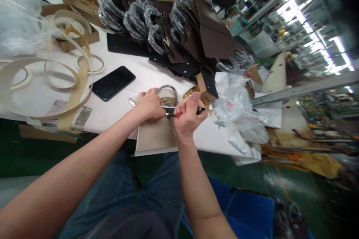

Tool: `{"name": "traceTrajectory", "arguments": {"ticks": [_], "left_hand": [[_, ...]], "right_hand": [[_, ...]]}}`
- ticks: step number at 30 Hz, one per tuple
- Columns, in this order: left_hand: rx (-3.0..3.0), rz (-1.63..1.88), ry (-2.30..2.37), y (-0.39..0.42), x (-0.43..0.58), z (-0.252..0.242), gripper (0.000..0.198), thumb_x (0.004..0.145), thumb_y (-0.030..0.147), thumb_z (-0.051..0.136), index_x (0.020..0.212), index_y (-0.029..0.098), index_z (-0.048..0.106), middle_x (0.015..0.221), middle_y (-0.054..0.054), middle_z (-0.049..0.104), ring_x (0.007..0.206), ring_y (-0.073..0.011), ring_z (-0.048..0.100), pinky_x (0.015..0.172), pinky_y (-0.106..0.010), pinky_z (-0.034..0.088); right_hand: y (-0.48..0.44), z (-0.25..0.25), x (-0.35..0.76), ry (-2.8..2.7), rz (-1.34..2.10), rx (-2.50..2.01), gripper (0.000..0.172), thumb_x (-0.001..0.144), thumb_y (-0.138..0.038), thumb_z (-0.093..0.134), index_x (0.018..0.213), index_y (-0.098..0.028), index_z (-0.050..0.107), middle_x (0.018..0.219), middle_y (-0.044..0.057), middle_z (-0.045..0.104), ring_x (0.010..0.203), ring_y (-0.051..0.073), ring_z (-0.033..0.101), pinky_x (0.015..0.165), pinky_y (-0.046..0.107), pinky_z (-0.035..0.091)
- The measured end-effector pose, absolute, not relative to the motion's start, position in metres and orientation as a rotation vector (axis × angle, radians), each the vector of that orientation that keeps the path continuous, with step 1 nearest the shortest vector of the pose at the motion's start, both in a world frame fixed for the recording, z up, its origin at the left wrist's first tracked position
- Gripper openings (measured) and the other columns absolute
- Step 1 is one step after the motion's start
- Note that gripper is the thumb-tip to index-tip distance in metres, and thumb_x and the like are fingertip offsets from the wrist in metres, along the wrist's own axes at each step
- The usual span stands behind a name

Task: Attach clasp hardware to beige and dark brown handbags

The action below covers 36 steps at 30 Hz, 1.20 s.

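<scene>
Head view: the left hand (150,104) rests at the near edge of the white surface (120,110), fingers clenched on a small dark fitting (169,111) at the top edge of the beige panel (155,138). The panel overhangs the surface edge toward the person's lap. The right hand (187,114), just beside the left at its 3 o'clock, has its fingers clenched around a slender dark tool (201,110), whose tip meets the fitting between both hands. A plastic-wrapped handle loop (167,93) lies touching the hands at 12 o'clock. A black phone (113,82) lies near the left hand at 10 o'clock. Crumpled plastic bags (235,104) lie at 3 o'clock of the right hand. Stacked brown leather pieces (213,33) occupy the far surface at 12 o'clock, and beige strap loops (42,82) lie well apart at 9 o'clock.
</scene>
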<state>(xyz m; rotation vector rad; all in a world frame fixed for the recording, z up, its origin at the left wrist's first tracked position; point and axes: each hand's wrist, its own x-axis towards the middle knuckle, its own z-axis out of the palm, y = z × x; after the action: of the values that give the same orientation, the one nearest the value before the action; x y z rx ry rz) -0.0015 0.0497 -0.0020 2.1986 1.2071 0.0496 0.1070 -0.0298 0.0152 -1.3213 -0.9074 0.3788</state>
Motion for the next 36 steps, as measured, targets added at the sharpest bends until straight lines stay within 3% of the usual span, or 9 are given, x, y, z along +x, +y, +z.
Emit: {"name": "traceTrajectory", "arguments": {"ticks": [6, 11, 18, 27, 36], "left_hand": [[2.228, 0.046, 1.209, 0.050, -0.004, -0.003, 0.046, 0.080, 0.047, 0.071, 0.118, 0.027, 0.088, 0.155, -0.013, 0.056, 0.148, -0.0379, 0.046, 0.130, -0.048, 0.038], [2.215, 0.046, 1.194, 0.049, -0.006, -0.001, 0.041, 0.076, 0.042, 0.072, 0.111, 0.028, 0.088, 0.154, -0.013, 0.057, 0.145, -0.0373, 0.048, 0.127, -0.048, 0.040], [2.192, 0.081, 1.205, 0.049, -0.007, -0.002, 0.035, 0.076, 0.042, 0.072, 0.105, 0.030, 0.088, 0.148, -0.012, 0.060, 0.143, -0.0374, 0.050, 0.126, -0.049, 0.040], [2.170, 0.111, 1.205, 0.050, -0.009, -0.009, 0.042, 0.075, 0.042, 0.074, 0.111, 0.027, 0.087, 0.158, -0.011, 0.057, 0.149, -0.0371, 0.044, 0.130, -0.048, 0.036], [2.181, 0.152, 1.203, 0.046, -0.010, -0.011, 0.045, 0.076, 0.043, 0.072, 0.115, 0.025, 0.088, 0.161, -0.012, 0.056, 0.150, -0.0367, 0.045, 0.131, -0.046, 0.034]], "right_hand": [[-0.006, 0.014, 0.112, -0.785, 0.497, -1.438, 0.071, 0.103, -0.082, 0.065, 0.066, -0.028, 0.038, 0.053, -0.005, 0.038, 0.041, 0.012, 0.041, 0.036, 0.028, 0.034], [0.035, 0.020, 0.147, -0.659, 0.761, -1.501, 0.077, 0.097, -0.089, 0.069, 0.069, -0.029, 0.029, 0.050, -0.011, 0.030, 0.037, 0.009, 0.027, 0.030, 0.026, 0.023], [0.073, 0.015, 0.151, -0.516, 1.095, -1.616, 0.074, 0.095, -0.078, 0.083, 0.071, -0.027, 0.035, 0.049, -0.014, 0.033, 0.039, 0.005, 0.023, 0.032, 0.019, 0.017], [0.046, 0.012, 0.131, -0.724, 0.854, -1.576, 0.075, 0.093, -0.082, 0.081, 0.072, -0.029, 0.033, 0.050, -0.011, 0.037, 0.037, 0.007, 0.032, 0.031, 0.024, 0.024], [-0.007, 0.013, 0.105, -0.965, 0.458, -1.482, 0.069, 0.106, -0.077, 0.065, 0.064, -0.027, 0.040, 0.053, -0.006, 0.039, 0.041, 0.011, 0.040, 0.038, 0.028, 0.035]]}}
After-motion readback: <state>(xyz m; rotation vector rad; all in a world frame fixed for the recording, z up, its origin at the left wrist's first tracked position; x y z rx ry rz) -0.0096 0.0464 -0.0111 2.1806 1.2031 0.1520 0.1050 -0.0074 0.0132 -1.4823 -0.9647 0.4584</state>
